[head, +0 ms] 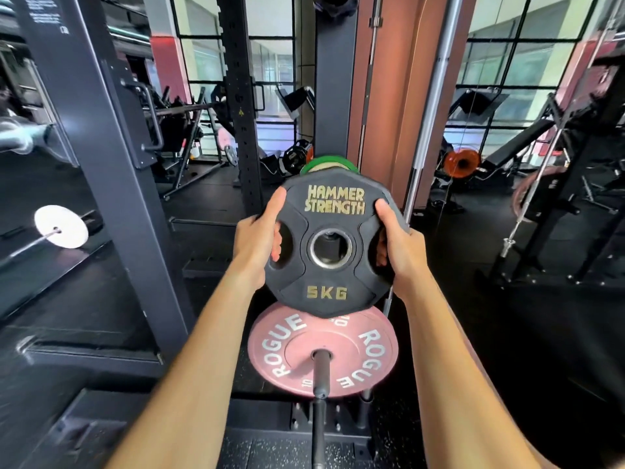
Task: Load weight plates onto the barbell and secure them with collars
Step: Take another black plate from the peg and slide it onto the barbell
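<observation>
**5 kg plate up in both hands, over the storage peg**

Holding black plate (329, 245) upright w/ both hands, face toward camera, "HAMMER STRENGTH" at top, "5KG" at bottom, steel-ringed centre hole showing. Gripping left side w/ left hand (258, 242): thumb lying on the front near the upper edge, fingers (277, 243) curling through the left grip slot, pinching the rim. Gripping right side w/ right hand (400, 245) the same way: thumb on front, fingers wrapping behind and showing through the right slot. Hanging mid-air, apart from the pink ROGUE plate (321, 353) just below, bottom edge overlapping its top in view. Pink plate sitting on a dark peg (320, 374) pointing toward camera. Green plate (329, 164) peeking out behind the black one's top edge. Standing near rack upright (111, 170) at left; leaning bar (429, 106) at right; white plate (61, 226) on another bar far left.
</observation>
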The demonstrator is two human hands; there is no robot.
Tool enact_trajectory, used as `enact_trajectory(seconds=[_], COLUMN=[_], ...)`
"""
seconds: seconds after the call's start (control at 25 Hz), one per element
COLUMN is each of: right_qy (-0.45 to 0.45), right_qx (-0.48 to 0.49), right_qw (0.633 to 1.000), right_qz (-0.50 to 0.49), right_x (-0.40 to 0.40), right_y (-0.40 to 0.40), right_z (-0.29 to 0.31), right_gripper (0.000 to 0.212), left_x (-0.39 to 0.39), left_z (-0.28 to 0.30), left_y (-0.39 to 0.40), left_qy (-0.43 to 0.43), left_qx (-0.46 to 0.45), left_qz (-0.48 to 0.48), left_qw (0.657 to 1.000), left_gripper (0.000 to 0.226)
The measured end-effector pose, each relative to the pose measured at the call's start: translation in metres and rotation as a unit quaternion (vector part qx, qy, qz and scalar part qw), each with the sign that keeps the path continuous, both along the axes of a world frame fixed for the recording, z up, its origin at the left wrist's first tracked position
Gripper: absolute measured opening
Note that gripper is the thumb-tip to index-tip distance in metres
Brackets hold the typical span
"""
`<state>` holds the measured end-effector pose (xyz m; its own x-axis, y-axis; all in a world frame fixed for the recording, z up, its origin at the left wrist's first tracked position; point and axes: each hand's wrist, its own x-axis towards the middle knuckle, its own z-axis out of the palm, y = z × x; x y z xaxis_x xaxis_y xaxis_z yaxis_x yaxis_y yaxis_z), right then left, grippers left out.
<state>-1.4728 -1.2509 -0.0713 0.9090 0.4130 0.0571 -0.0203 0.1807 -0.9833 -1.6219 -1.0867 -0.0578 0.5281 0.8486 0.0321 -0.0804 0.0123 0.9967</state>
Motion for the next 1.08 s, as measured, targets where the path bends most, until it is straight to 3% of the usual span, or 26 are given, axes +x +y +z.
enact_trajectory(seconds=[0.16, 0.24, 0.36, 0.76, 1.08], right_qy=[0.034, 0.033, 0.026, -0.016, -0.045], right_qx=[-0.024, -0.032, -0.003, 0.051, 0.077], right_qw=[0.999, 0.999, 0.999, 0.997, 0.984], right_qz=[0.018, 0.016, 0.018, 0.058, 0.156], right_x=[-0.036, -0.052, -0.068, -0.142, -0.271], right_y=[-0.027, -0.035, -0.042, -0.019, 0.065], right_z=[-0.037, -0.043, -0.031, 0.021, 0.044], right_gripper=[0.076, 0.073, 0.061, 0.055, 0.056], left_x=[-0.044, -0.059, -0.075, -0.162, -0.316], left_z=[-0.041, -0.044, -0.026, 0.022, 0.044], left_y=[-0.037, -0.047, -0.053, -0.045, -0.005], left_qy=[0.021, 0.028, 0.016, -0.029, -0.036], left_qx=[-0.058, -0.055, -0.033, 0.013, 0.047], left_qz=[0.041, 0.040, 0.037, 0.089, 0.198], left_qw=[0.997, 0.997, 0.999, 0.996, 0.978], left_gripper=[0.073, 0.073, 0.075, 0.082, 0.067])
